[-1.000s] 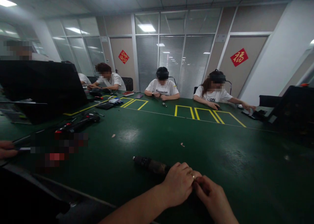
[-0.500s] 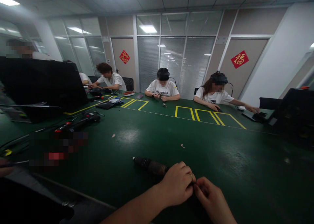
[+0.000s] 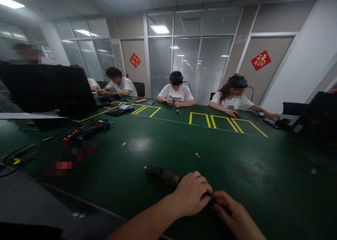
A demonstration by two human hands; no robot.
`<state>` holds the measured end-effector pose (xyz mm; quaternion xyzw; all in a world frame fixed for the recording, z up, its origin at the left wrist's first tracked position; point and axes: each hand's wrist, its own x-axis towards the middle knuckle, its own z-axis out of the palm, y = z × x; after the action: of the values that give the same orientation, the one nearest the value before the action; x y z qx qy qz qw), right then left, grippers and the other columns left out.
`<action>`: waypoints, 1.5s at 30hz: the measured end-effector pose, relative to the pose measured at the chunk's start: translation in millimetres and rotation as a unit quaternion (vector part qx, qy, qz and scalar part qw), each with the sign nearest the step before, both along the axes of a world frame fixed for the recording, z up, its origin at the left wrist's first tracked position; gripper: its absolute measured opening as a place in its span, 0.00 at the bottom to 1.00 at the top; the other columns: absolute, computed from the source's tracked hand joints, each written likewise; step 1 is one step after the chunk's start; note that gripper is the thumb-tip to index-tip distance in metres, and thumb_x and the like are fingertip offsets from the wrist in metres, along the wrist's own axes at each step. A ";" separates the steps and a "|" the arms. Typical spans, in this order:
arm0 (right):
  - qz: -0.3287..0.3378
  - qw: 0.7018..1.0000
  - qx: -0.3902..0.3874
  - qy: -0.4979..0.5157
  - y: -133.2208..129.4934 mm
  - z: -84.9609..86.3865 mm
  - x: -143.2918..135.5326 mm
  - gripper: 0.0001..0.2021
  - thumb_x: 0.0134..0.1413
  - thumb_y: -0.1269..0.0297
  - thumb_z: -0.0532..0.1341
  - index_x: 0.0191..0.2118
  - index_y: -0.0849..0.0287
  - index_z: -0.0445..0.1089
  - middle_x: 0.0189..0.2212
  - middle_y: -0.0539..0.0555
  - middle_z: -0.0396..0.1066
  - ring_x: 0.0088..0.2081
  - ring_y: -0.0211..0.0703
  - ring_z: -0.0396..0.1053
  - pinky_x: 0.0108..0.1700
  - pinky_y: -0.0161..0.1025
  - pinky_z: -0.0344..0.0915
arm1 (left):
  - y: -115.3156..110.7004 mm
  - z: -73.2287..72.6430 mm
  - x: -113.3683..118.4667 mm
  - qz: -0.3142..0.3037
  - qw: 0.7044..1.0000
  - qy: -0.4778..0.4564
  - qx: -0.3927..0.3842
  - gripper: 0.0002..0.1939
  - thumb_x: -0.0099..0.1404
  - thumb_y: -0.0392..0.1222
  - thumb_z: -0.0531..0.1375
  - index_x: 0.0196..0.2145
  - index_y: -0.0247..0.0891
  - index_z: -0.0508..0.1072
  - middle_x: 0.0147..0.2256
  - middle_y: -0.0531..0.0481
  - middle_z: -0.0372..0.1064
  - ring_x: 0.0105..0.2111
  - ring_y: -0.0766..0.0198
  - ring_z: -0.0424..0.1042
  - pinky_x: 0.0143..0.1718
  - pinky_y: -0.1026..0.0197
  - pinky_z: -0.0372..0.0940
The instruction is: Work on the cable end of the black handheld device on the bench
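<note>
A dark cylindrical power screwdriver (image 3: 165, 177) with a brown grip and a metal tip lies on the green table, tip toward the left. Its rear end disappears behind my left hand (image 3: 193, 194). That hand is closed, with a ring on one finger, and its fingertips are pinched together at the right. My right hand (image 3: 234, 210) meets them there, thumb and fingers drawn in and closed. Whatever lies between the fingertips is dark and too small or hidden to name.
The green table (image 3: 263, 170) carries yellow tape outlines and small scraps (image 3: 197, 155). At left are a black-and-red tool (image 3: 97, 126), cables (image 3: 18, 159) and a black monitor (image 3: 50, 89). Several people sit opposite, among them a person in a headset (image 3: 176, 91). Another monitor (image 3: 316, 117) stands at right.
The view has shifted slightly. My right thumb has moved a little lower, away from its fingers, while both hands stay together by the screwdriver. At the left edge, a hand has gone out of view.
</note>
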<state>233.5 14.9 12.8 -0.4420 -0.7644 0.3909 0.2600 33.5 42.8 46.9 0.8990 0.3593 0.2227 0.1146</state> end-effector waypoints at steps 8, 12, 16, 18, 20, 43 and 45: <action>-0.016 0.986 0.153 -0.065 6.2 -18.9 7.9 0.08 0.64 0.62 0.51 0.43 0.51 0.66 0.37 0.51 0.68 0.39 0.48 0.66 0.40 0.41 0.62 | -2.1 -0.2 2.8 0.013 1.000 0.006 0.002 0.05 0.59 0.39 0.60 0.36 0.40 0.71 0.36 0.54 0.70 0.40 0.60 0.63 0.41 0.60 0.59; -0.028 0.976 0.209 -0.055 6.1 -22.6 7.9 0.08 0.67 0.60 0.51 0.44 0.51 0.66 0.37 0.52 0.66 0.38 0.48 0.64 0.39 0.43 0.62 | -3.5 2.8 2.9 0.017 1.000 0.015 0.000 0.05 0.59 0.39 0.59 0.36 0.40 0.71 0.36 0.54 0.70 0.40 0.60 0.63 0.40 0.59 0.59; -0.036 0.973 0.226 -0.038 4.3 -19.5 5.6 0.11 0.69 0.57 0.49 0.43 0.52 0.67 0.37 0.53 0.63 0.40 0.49 0.62 0.39 0.43 0.62 | -2.7 5.6 1.6 0.008 1.000 0.017 -0.004 0.05 0.60 0.39 0.59 0.36 0.40 0.71 0.37 0.53 0.70 0.41 0.59 0.63 0.41 0.59 0.58; -0.033 0.975 0.217 -0.027 3.7 -18.7 4.6 0.12 0.70 0.56 0.48 0.43 0.52 0.67 0.37 0.54 0.63 0.39 0.49 0.62 0.39 0.42 0.63 | -1.8 6.8 0.7 -0.001 1.000 0.019 -0.009 0.05 0.61 0.40 0.59 0.37 0.40 0.71 0.37 0.53 0.71 0.42 0.59 0.63 0.41 0.59 0.58; -0.029 0.977 0.209 -0.019 3.4 -19.1 4.1 0.13 0.70 0.56 0.48 0.44 0.53 0.67 0.36 0.54 0.63 0.39 0.48 0.63 0.39 0.42 0.63 | -1.1 7.7 0.1 -0.006 1.000 0.022 -0.014 0.05 0.62 0.40 0.59 0.38 0.40 0.71 0.38 0.54 0.71 0.42 0.60 0.63 0.42 0.59 0.58; -0.016 0.980 0.198 -0.019 1.6 -7.0 1.7 0.09 0.67 0.63 0.51 0.41 0.55 0.69 0.36 0.54 0.65 0.39 0.48 0.63 0.40 0.43 0.63 | -2.5 8.0 2.9 0.017 0.999 0.019 -0.039 0.06 0.59 0.36 0.60 0.36 0.40 0.70 0.36 0.54 0.70 0.42 0.59 0.63 0.42 0.58 0.58; -0.016 0.980 0.199 -0.021 1.8 -7.3 1.6 0.10 0.67 0.62 0.51 0.41 0.55 0.69 0.35 0.54 0.65 0.39 0.49 0.63 0.39 0.43 0.64 | -2.6 8.2 2.9 0.017 0.999 0.021 -0.038 0.05 0.59 0.36 0.60 0.36 0.40 0.70 0.37 0.54 0.70 0.42 0.60 0.63 0.42 0.58 0.59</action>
<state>235.1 16.7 5.5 -0.4018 -0.8249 0.2171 0.3332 36.4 40.2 55.1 0.8922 0.3850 0.1919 0.1374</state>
